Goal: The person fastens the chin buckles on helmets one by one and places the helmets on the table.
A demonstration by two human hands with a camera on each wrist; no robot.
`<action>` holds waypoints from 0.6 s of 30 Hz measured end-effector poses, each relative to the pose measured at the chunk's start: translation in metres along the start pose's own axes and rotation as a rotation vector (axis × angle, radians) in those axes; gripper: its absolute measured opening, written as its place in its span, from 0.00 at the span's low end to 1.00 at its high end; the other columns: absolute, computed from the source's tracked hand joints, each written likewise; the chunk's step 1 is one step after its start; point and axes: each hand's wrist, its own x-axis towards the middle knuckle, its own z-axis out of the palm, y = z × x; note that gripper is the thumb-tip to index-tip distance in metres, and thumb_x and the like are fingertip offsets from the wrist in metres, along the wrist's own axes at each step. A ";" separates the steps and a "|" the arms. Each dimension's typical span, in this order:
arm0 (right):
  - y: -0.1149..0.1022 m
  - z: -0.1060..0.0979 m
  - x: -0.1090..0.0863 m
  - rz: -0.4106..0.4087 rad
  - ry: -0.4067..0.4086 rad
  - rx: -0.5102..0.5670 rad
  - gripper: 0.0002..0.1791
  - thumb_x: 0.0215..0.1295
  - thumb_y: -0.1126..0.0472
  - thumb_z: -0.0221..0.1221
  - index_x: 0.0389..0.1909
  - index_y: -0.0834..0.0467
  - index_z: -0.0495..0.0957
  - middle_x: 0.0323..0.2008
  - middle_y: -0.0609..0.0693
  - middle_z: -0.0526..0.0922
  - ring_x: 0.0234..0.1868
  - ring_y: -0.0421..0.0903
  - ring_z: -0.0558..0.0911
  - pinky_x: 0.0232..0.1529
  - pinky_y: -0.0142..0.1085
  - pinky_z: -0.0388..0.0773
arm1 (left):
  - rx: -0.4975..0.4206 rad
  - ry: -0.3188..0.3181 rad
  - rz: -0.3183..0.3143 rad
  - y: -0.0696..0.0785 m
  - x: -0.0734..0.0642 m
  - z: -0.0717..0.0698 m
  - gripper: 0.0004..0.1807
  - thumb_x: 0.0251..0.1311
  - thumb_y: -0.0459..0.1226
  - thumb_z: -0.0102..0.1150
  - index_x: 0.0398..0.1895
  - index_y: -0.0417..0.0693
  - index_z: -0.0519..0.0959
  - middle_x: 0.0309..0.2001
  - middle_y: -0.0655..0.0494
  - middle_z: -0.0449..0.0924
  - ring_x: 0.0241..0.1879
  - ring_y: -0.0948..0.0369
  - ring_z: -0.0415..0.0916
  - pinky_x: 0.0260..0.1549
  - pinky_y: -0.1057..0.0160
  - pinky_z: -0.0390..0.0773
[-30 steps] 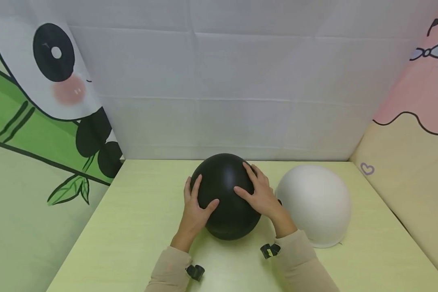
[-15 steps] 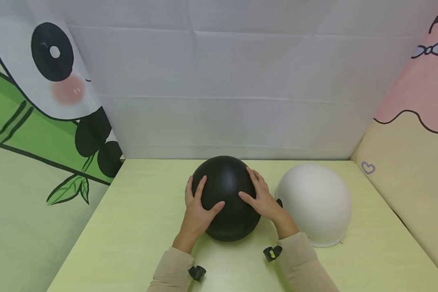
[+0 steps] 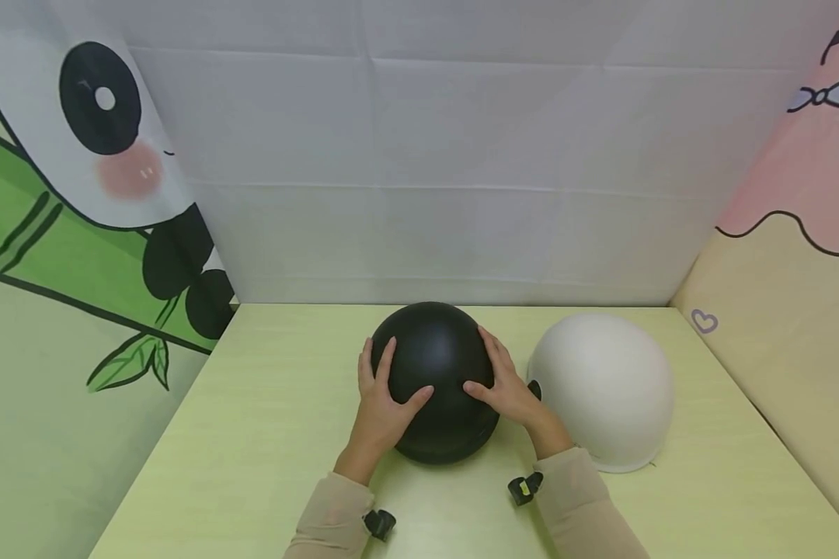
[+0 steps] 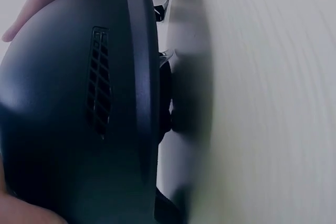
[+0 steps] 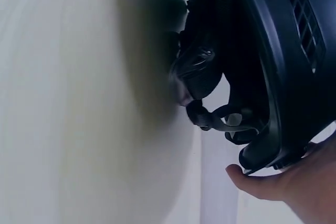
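Note:
A smooth black helmet (image 3: 433, 349) is held between both hands over the middle of the table, its crown toward the head camera. My left hand (image 3: 380, 411) grips its left side, thumb and fingers spread over the shell. On the right side my right hand (image 3: 510, 392) holds it, thumb on the front of the dome. In the left wrist view a latticed vent (image 4: 98, 82) shows above the rim, which stands off the tabletop. The right wrist view shows dark straps (image 5: 226, 121) and padding hanging under the shell. Fingertips on the far sides are partly hidden.
A white helmet (image 3: 604, 388) rests dome-up on the pale table (image 3: 252, 435), just right of my right hand. Behind the table stands a white cloth wall (image 3: 426, 155). Printed cartoon panels flank both sides, with a green leaf (image 3: 129, 361) on the left one.
The black helmet has sunk slightly toward the table. My right hand has shifted down along its side, and the left thumb sits a little farther right. The white helmet stays put.

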 end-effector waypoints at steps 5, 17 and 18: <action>0.008 0.004 -0.001 0.033 -0.017 0.046 0.63 0.53 0.24 0.57 0.78 0.51 0.36 0.75 0.62 0.35 0.73 0.65 0.42 0.61 0.69 0.46 | -0.006 0.003 -0.025 -0.003 0.000 0.000 0.52 0.53 0.57 0.68 0.78 0.66 0.49 0.77 0.52 0.30 0.73 0.41 0.36 0.53 0.32 0.64; 0.015 0.009 -0.003 0.064 -0.052 0.061 0.65 0.55 0.30 0.62 0.78 0.54 0.31 0.75 0.61 0.33 0.73 0.65 0.43 0.62 0.67 0.49 | -0.003 0.006 -0.051 -0.005 0.000 0.000 0.52 0.53 0.59 0.67 0.78 0.65 0.49 0.77 0.51 0.32 0.72 0.41 0.40 0.54 0.33 0.64; 0.015 0.010 -0.003 0.074 -0.053 0.060 0.66 0.54 0.29 0.62 0.78 0.53 0.30 0.75 0.61 0.33 0.73 0.65 0.43 0.62 0.67 0.49 | 0.004 0.004 -0.046 -0.005 0.000 0.001 0.52 0.54 0.59 0.66 0.78 0.64 0.49 0.77 0.50 0.32 0.72 0.41 0.40 0.55 0.33 0.63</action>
